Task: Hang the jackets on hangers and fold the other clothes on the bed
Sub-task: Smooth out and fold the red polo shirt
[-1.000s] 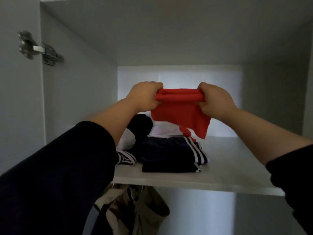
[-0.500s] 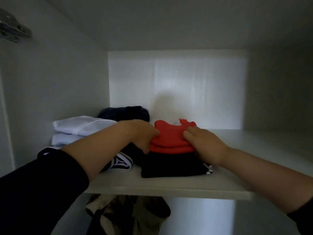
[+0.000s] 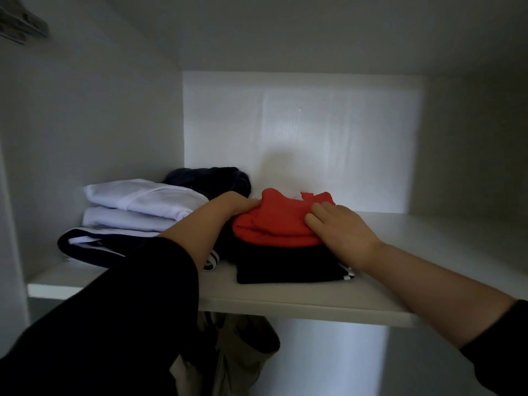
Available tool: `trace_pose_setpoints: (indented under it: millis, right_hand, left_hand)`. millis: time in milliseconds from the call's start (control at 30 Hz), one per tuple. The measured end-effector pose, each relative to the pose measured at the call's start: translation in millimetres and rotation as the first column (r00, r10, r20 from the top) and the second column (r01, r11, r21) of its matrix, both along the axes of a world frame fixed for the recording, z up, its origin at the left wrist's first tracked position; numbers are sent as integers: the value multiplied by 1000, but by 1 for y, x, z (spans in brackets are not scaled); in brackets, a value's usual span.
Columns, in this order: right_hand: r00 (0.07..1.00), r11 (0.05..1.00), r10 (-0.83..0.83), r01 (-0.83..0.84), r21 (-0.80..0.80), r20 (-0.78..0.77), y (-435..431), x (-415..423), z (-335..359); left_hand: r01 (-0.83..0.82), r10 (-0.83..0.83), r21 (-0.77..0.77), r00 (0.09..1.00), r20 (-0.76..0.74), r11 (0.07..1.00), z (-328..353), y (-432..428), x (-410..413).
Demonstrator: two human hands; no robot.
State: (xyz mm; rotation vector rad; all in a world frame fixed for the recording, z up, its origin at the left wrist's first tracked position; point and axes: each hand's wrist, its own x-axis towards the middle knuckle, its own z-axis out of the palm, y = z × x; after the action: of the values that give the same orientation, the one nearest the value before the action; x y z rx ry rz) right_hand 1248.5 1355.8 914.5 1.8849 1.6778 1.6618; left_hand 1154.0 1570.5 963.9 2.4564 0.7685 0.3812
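One folded red cloth garment (image 3: 274,221), sitting on top of a folded black garment with white side stripes (image 3: 285,267), both near the middle of the white wardrobe shelf (image 3: 285,298). At its left edge, the left hand (image 3: 237,202), touching the cloth, fingers bent and tips hidden; impossible to tell whether pinching or only pushing. On its right side, the right hand (image 3: 343,227), fingers fairly straight and laid flat, pressing down, clasping nothing. Dark sleeves pushed up both forearms. Just to the left, a stack of folded white clothes (image 3: 137,201) atop a dark striped garment (image 3: 94,244); behind these, a crumpled navy garment (image 3: 211,178) against the back wall. Below the shelf, a khaki jacket (image 3: 245,344), hanging in shadow.
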Motion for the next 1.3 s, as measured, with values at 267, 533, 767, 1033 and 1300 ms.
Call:
trace_pose_setpoints:
  millis: [267,533,767,1033,1300]
  right_hand:
    - [990,988,-126,119,-94,-70,2,-7,6]
    - [494,987,-158,98,-126,-855,-3,-14,77]
    - [289,946,-320,156,-285,-902,43,16,19]
    - [176,945,-275,228,-233,-945,28,17,10]
    - [229,906,-162,420,-53,-960,7,-6,-7]
  left_hand:
    - [-154,121,145,969,214,977,-10,16,10]
    - [39,-82,534,995,57,845,15,-10,13]
    - [352,-300,348,934,-197,869,-35,-5,39]
    - [176,-85,425,970,-226,888,-37,-18,32]
    - [375,-280,609,927,-248,699,-27,-52,3]
